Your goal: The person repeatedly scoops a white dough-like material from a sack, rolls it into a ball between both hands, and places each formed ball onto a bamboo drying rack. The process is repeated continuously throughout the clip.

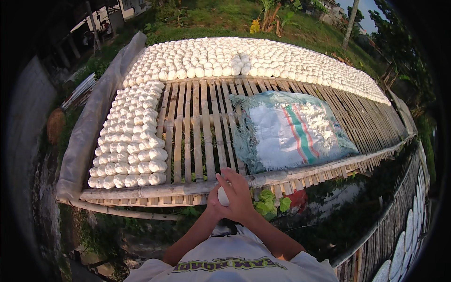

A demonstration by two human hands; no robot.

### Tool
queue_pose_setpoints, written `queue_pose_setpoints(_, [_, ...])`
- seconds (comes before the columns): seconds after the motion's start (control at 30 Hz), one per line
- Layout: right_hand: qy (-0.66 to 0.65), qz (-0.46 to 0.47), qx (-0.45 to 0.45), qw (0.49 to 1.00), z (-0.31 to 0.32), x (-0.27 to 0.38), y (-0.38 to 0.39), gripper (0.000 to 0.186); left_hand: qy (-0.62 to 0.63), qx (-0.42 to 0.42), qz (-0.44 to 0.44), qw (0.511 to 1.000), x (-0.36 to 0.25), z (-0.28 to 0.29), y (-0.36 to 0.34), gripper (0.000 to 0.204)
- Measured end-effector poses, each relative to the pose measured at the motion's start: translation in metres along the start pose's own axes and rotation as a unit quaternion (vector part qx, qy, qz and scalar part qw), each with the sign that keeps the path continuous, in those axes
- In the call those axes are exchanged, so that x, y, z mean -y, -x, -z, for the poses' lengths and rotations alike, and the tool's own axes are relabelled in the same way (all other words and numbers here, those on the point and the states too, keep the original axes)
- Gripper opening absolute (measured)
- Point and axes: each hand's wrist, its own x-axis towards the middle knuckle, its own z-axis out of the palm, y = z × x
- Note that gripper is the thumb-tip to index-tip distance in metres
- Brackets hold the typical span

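Observation:
Close to my body, just over the front edge of the bamboo rack, my two hands are cupped together around a white ball [223,196]. My left hand [213,205] holds it from the left and below. My right hand [239,196] closes over it from the right, fingers bent across the top. Part of the ball is hidden by the fingers. Similar white balls [129,136] sit in tight rows along the rack's left side, and many more [202,58] fill its far side. A white woven sack [272,136] with red and green stripes lies right of centre, bearing white crumbs [324,123].
The slatted bamboo rack [192,127] has a pole [155,190] along its front edge. Rolled plastic sheeting [89,131] runs down the left side. Another bamboo rack [376,235] with flat pale pieces stands at the lower right. Green leaves [267,205] grow below the front edge.

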Motion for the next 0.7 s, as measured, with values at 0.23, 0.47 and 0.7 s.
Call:
queue_pose_setpoints(0.23, [-0.209,-0.127,-0.031,0.969,-0.008,0.011,0.010,0.057,-0.182,-0.157,-0.065,0.969,-0.009,0.002,-0.006,0.043])
queue_pose_setpoints(0.47, [-0.282,-0.174,0.146,0.932,-0.013,-0.035,0.016,0.065,-0.172,-0.120,0.076,0.975,-0.024,-0.002,0.009,0.043])
queue_pose_setpoints(0.7, [-0.220,-0.161,-0.122,0.954,-0.038,-0.011,0.021,0.052,-0.203,-0.160,0.025,0.966,-0.021,0.011,0.002,0.046])
